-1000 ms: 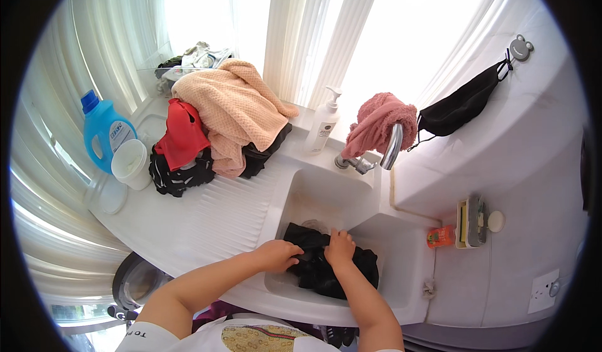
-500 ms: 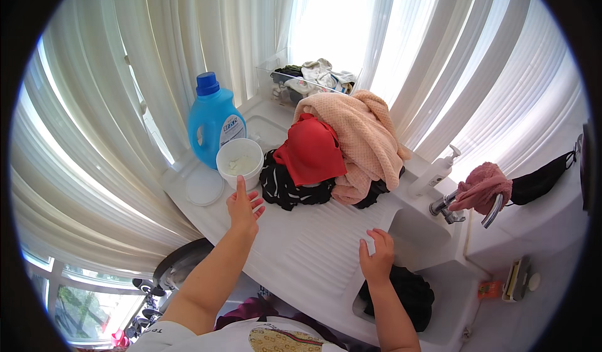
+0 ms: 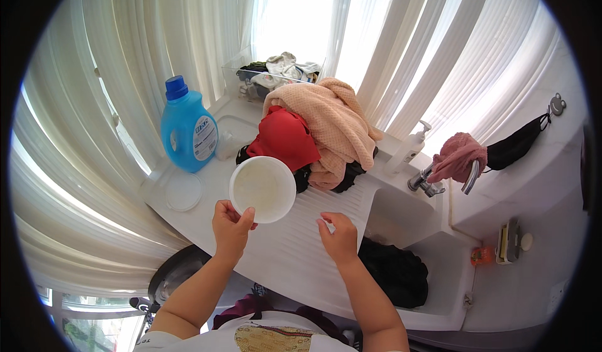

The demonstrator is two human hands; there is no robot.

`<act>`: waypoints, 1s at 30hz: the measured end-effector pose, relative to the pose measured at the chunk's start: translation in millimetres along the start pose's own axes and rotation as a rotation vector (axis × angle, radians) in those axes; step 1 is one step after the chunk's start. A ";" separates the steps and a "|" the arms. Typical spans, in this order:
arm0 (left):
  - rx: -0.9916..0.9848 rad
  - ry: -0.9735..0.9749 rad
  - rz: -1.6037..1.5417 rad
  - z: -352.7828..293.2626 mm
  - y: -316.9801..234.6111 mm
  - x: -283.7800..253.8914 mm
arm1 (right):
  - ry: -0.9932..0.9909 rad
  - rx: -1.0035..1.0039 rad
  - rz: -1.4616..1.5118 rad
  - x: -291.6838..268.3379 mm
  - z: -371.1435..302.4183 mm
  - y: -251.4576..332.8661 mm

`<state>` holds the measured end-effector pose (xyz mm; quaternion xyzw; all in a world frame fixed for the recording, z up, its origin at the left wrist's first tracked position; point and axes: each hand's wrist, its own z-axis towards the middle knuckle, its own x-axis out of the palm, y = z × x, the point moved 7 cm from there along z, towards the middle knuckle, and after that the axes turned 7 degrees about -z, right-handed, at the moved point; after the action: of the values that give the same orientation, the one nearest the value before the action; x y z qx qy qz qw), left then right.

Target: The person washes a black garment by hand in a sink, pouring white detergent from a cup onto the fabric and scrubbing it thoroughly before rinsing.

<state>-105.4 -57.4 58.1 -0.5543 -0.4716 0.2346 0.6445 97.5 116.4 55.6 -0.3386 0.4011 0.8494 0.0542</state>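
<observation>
My left hand [image 3: 232,226] grips the near left rim of a round white tub [image 3: 263,190], thumb on top. The tub is lifted over the counter and tilted so its inside shows a little pale stuff at the bottom. To the right, my right hand [image 3: 338,236] hovers above the ribbed washboard [image 3: 307,239] with fingers curved and apart, nothing in it. Behind the tub lies a heap of laundry: a red garment [image 3: 287,140], a peach waffle-textured cloth [image 3: 335,123] and some black clothing partly hidden. The tub's flat white lid [image 3: 183,192] rests at the counter's left side.
A blue detergent bottle [image 3: 188,126] stands at the left. Farther back is a clear bin [image 3: 235,82] of clothes. On the right are a pump bottle [image 3: 407,148], a tap [image 3: 426,181] draped with a pink cloth [image 3: 458,156], and a sink holding black fabric [image 3: 398,273].
My left hand has taken hold of the white tub and lifted it off the counter, toward me and to the right. My right hand has moved left, nearer the tub.
</observation>
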 end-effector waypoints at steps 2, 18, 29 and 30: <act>0.002 0.155 0.094 -19.9 11.8 34.5 | -0.112 0.008 -0.023 -38.0 -10.2 -13.2; -0.011 0.754 0.490 -166.1 125.2 263.7 | 0.177 -0.001 -0.363 -166.1 -66.1 -127.4; -0.035 0.778 0.572 -176.9 159.9 275.5 | 0.516 0.206 -0.174 -136.4 -87.9 -170.9; -0.039 0.771 0.564 -175.9 162.4 273.4 | 0.534 0.205 -0.136 -134.4 -88.1 -170.9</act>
<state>204.7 126.2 11.7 -0.7194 -0.0336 0.1688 0.6729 309.3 192.2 -11.0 -0.5691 0.4615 0.6795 0.0373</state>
